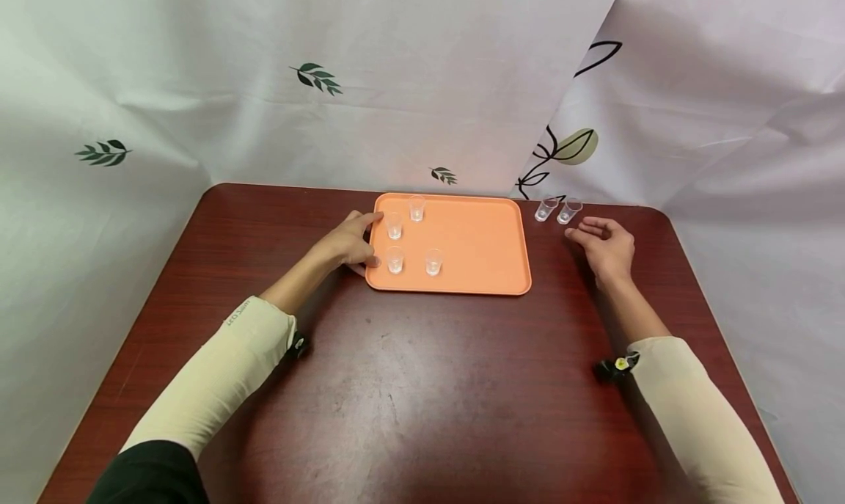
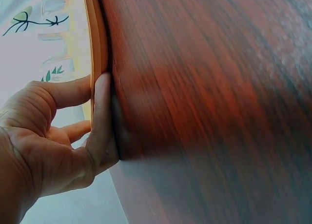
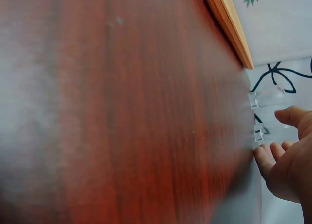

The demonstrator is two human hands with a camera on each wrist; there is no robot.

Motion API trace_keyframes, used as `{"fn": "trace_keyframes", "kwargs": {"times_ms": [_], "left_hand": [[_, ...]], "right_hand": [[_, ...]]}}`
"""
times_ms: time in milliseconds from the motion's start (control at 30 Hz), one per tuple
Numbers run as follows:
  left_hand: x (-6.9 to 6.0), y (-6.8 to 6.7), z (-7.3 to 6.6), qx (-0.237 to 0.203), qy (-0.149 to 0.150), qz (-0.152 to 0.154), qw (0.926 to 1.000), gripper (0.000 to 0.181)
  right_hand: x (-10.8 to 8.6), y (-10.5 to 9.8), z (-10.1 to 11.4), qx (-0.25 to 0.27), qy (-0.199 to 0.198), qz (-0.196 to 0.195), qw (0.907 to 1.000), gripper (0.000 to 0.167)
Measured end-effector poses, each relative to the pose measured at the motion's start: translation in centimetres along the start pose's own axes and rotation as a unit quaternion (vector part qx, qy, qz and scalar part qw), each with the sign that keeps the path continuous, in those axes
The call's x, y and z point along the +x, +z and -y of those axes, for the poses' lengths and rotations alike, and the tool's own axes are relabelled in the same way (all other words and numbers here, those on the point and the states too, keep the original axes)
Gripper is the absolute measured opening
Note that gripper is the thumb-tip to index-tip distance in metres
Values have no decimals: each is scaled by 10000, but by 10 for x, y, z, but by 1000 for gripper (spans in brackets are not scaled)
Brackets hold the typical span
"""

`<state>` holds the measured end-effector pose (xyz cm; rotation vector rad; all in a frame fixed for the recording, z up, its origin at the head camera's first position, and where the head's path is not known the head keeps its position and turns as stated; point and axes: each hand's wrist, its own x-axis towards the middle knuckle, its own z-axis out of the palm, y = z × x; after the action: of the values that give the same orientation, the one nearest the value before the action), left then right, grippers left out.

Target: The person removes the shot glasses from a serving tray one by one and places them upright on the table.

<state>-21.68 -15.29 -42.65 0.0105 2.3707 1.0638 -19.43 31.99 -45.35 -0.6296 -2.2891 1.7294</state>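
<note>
An orange tray (image 1: 475, 243) lies near the table's back edge, with several small clear cups on its left part, one at front centre-left (image 1: 433, 263). My left hand (image 1: 350, 241) grips the tray's left end; the left wrist view shows the hand (image 2: 58, 136) with fingers under the rim and thumb over it. To the right of the tray stand two clear cups, one nearer the tray (image 1: 546, 209) and one farther right (image 1: 569, 211). My right hand (image 1: 607, 251) is just beside the farther cup, thumb and fingers apart, holding nothing; the right wrist view shows this hand (image 3: 292, 160) too.
The dark red-brown table (image 1: 429, 386) extends in front of the tray. White cloth (image 1: 396, 86) with leaf prints hangs behind the table and along both sides.
</note>
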Motion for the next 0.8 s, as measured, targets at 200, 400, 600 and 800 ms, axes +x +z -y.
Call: {"fn": "trace_keyframes", "kwargs": {"times_ms": [200,400,600,800], "left_hand": [[1,0,-2,-13,-38,5,10000,113],[0,-2,-2,-37,-105,29,9999,111],[0,-2,-2,-67,-87,40,9999,111],[0,-1,-2,-67,-73,50,9999,111]], "right_hand": [[-11,-2,2,40,5,185,9998,44],[-21,1,3,291,-46,474,9984,48],[-32,8,4,518,-215,790,9953,41],[-45,21,8,645,-579,1054,9906,34]]}}
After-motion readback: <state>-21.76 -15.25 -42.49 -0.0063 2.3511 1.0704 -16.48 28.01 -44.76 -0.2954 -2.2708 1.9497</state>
